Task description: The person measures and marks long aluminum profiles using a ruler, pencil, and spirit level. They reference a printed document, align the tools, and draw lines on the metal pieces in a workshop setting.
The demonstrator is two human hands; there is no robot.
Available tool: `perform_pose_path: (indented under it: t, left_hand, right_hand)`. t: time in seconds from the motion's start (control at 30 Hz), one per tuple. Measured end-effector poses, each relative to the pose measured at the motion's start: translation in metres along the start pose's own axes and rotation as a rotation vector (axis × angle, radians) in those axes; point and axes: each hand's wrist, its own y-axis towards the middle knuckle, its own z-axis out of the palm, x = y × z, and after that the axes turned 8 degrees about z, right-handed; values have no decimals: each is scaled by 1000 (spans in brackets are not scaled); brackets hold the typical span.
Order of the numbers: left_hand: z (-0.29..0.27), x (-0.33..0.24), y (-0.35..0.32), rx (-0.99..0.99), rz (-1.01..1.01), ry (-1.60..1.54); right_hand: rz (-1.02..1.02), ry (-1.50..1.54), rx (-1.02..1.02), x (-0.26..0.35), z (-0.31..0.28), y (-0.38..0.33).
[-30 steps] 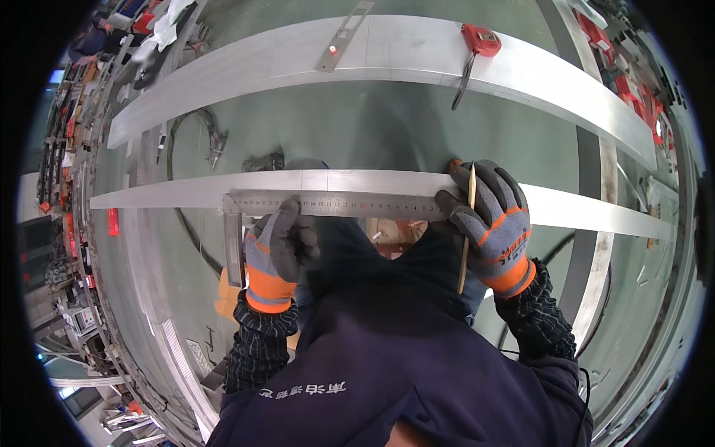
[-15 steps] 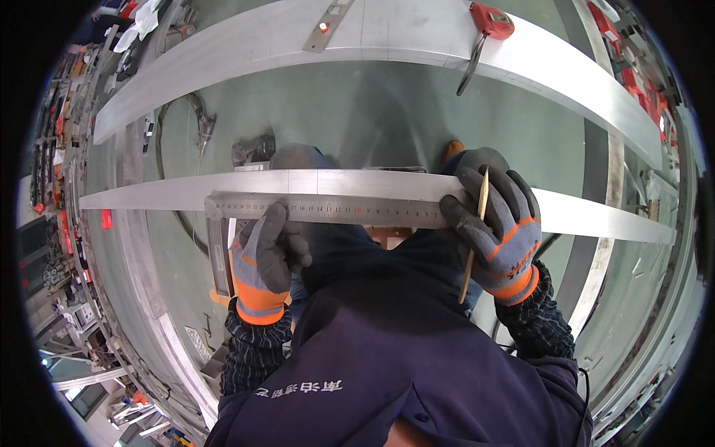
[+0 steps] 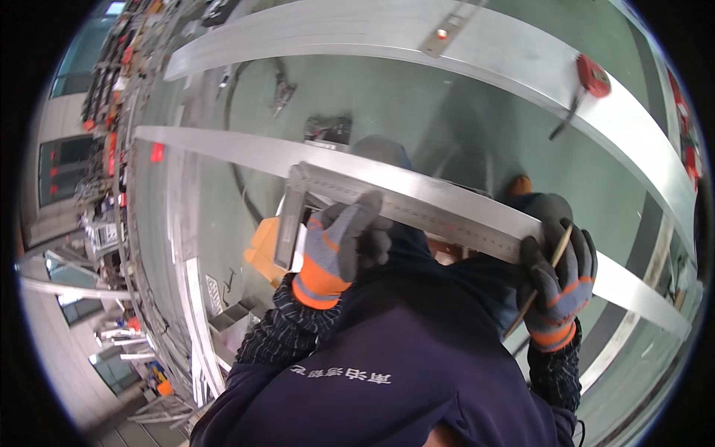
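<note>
A long silver metal bar (image 3: 417, 183) lies crosswise in front of me, sloping down to the right. Along its near side runs the graduated blade of a steel square (image 3: 417, 211); the square's thicker stock points back toward me at the left. My left hand (image 3: 344, 242), in a grey and orange glove, is closed with thumb and forefinger at the blade's near edge. At the blade's right end, my gloved right hand (image 3: 557, 276) wraps over the bar, thumb on the near side. A thin wooden pencil (image 3: 564, 243) is held between its fingers.
A wider metal beam (image 3: 357, 33) spans the far side, carrying a red tape measure (image 3: 593, 76) and a flat metal strip (image 3: 445, 33). A dark cable (image 3: 232, 149) lies on the green floor at left. Shelves and parts crowd the far left.
My view has turned, so the bar, square and both hands appear further right and tilted down to the right. Both hands keep about the same places on the square and bar.
</note>
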Motion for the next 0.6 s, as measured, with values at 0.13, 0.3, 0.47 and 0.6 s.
perform_pose_path:
  t: [0.13,0.3,0.47,0.6]
  left_hand:
    - [-9,3,1,76,-19,-62]
    - [-10,8,3,56,-25,-60]
    - [-8,6,4,46,-61,-69]
    - [-12,6,5,129,-6,-18]
  right_hand:
    - [-29,3,27,-1,-1,-1]
    - [6,-15,-10,-1,4,-5]
    - [17,-13,3,-1,4,-5]
    - [23,-21,-10,0,4,-6]
